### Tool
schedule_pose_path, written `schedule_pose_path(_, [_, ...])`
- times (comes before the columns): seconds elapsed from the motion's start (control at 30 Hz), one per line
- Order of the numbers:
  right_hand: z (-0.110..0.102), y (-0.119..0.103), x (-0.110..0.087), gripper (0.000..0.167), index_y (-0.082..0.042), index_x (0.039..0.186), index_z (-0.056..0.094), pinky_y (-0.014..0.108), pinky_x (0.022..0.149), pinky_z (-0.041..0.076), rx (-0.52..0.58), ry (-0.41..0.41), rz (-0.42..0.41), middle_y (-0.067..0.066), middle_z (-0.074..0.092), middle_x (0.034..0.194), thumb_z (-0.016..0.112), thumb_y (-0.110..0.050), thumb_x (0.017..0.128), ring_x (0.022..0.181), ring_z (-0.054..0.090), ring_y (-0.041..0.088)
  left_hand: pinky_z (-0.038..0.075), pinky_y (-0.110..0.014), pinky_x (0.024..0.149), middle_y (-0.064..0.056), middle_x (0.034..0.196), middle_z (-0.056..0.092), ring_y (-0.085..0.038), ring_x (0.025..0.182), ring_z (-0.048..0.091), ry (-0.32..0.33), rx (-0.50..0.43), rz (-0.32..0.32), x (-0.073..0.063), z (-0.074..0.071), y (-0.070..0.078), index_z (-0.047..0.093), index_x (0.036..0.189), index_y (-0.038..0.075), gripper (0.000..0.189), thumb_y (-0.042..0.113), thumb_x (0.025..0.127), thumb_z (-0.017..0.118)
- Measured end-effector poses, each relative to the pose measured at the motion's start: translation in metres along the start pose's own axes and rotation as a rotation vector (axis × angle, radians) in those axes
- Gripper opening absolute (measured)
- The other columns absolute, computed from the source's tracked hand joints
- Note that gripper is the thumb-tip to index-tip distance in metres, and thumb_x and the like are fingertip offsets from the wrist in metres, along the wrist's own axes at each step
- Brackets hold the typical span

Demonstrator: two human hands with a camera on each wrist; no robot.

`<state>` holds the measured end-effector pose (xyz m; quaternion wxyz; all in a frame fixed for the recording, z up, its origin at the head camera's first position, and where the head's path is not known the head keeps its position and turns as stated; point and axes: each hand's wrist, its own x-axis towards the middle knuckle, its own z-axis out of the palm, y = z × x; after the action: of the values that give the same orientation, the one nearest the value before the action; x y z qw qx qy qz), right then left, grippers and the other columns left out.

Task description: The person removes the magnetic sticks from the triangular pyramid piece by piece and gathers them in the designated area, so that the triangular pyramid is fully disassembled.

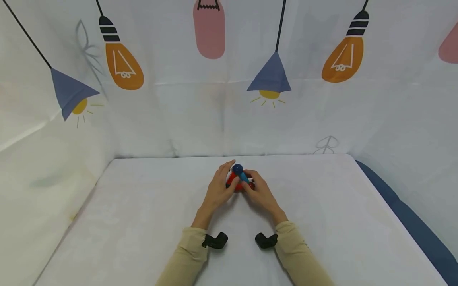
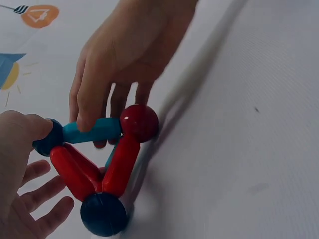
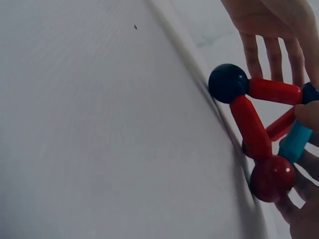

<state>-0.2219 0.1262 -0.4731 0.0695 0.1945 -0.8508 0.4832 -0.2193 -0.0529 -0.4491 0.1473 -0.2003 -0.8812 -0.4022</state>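
Both hands hold a small pyramid-shaped frame of toy building rods and balls, low over the white table (image 1: 161, 246). Dark blue ball (image 1: 237, 169) forms its top corner, where the thumb of my left hand (image 1: 217, 190) lies, with the other fingers spread behind the red rods (image 2: 75, 177). My right hand (image 1: 262, 193) pinches the teal rod (image 2: 94, 130) between thumb and fingers. That rod joins the top ball to a red ball (image 3: 272, 178). Another blue ball (image 3: 228, 83) sits at a lower corner. Fingers partly hide the far side.
Behind the table's back edge hangs a white cloth (image 1: 193, 119) printed with lamps and bulbs. A dark blue chair-like shape (image 1: 404, 210) stands along the right side. Each sleeve carries a black wrist mount (image 1: 216, 240) at the cuff.
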Motion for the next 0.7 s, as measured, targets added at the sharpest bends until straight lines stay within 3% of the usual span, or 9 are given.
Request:
schedule_pose_path(0.1, [0.006,-0.005,0.001,0.038,-0.014,0.130,0.049,0.045,0.095,0.048,0.067,0.030,0.042,0.007,0.056,0.127,0.057,-0.026,0.095,0.113,0.056,0.025,0.046,-0.044,0.099,-0.007,0.135,0.051,-0.025,0.122,0.051,0.023,-0.014,0.014,0.003,0.004,0.001,0.043,0.141,0.018,0.049,0.027,0.094,0.057])
schedule_pose_path(0.3, [0.003,-0.036,-0.003,0.035,-0.005,0.128,0.051,0.049,0.098,0.045,0.109,0.075,0.064,0.017,0.058,0.125,0.056,-0.016,0.095,0.114,0.057,0.034,0.048,-0.042,0.096,-0.007,0.130,0.054,-0.023,0.118,0.053,0.041,-0.020,0.016,0.003,0.009,0.000,0.043,0.141,0.025,0.049,0.023,0.094,0.057])
schedule_pose_path(0.57, [0.009,-0.031,-0.002,0.031,-0.004,0.124,0.054,0.048,0.094,0.048,0.107,0.139,0.001,0.016,0.061,0.119,0.056,-0.014,0.095,0.109,0.059,0.033,0.050,-0.039,0.093,-0.005,0.124,0.056,-0.019,0.113,0.057,0.088,-0.017,0.069,0.006,0.008,-0.001,0.050,0.135,0.020,0.045,0.017,0.091,0.062])
schedule_pose_path(0.7, [0.009,-0.027,-0.007,0.029,-0.004,0.122,0.056,0.047,0.090,0.049,0.081,0.147,-0.028,0.015,0.063,0.116,0.056,-0.013,0.095,0.105,0.061,0.030,0.052,-0.036,0.090,-0.006,0.121,0.058,-0.017,0.106,0.060,0.092,-0.034,0.066,0.003,0.011,0.001,0.052,0.131,0.016,0.044,0.014,0.089,0.064])
